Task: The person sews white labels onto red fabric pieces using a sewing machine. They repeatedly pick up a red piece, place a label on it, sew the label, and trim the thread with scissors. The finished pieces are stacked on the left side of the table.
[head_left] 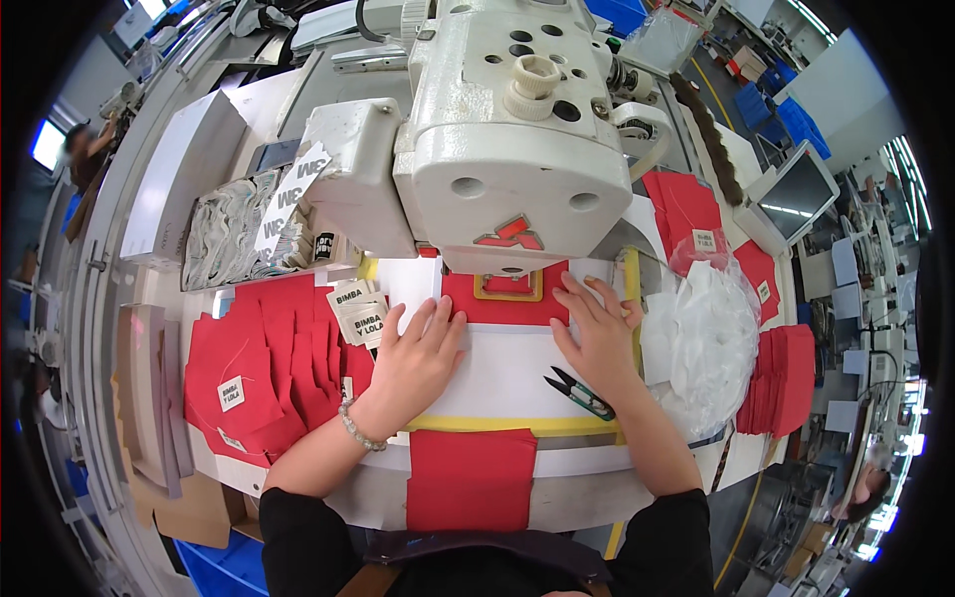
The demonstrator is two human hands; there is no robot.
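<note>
A red fabric piece (pixel 460 310) lies under the head of a white industrial sewing machine (pixel 517 179). A small yellow-edged clamp frame (pixel 537 292) rests on the fabric below the head. My left hand (pixel 423 348) is open and flat, its fingertips by the fabric's left edge. At the right edge, my right hand (pixel 602 333) is open with fingers spread, some a little bent, the fingertips touching or close to the cloth. Black-and-green thread snips (pixel 580 393) lie below my right palm. White printed labels (pixel 356 306) are piled left of my left hand.
Red pieces with sewn labels (pixel 288 368) overlap at the left. A folded red piece (pixel 471 480) lies at the front edge. To the right are a clear plastic bag (pixel 701 338) and a red stack (pixel 781 378). An open box of labels (pixel 244 234) stands back left.
</note>
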